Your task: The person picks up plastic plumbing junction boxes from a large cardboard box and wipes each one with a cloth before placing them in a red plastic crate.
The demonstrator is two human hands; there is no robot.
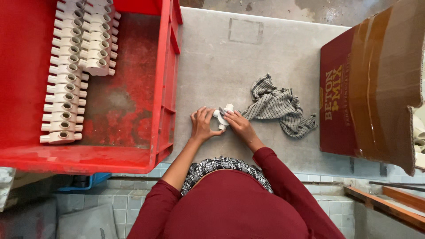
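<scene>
Flanking the white plastic pipe fitting [222, 116]: red plastic crate [166, 79], dark-red cardboard box [354, 88]; left hand [202, 124] and right hand [239, 126] grip it, the right through a checked grey cloth [276, 106].

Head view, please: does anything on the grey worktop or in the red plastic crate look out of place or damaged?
Nothing stands out. The white plastic pipe fittings lie in tidy rows in the red plastic crate; the checked cloth is merely crumpled on the grey worktop.

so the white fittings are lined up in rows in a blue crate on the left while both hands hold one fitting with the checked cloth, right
Not quite: the crate is red, not blue, as the head view shows. The rest holds: the white fittings are lined up in rows in it on the left, while the left hand and right hand hold one fitting with the checked cloth.
</scene>
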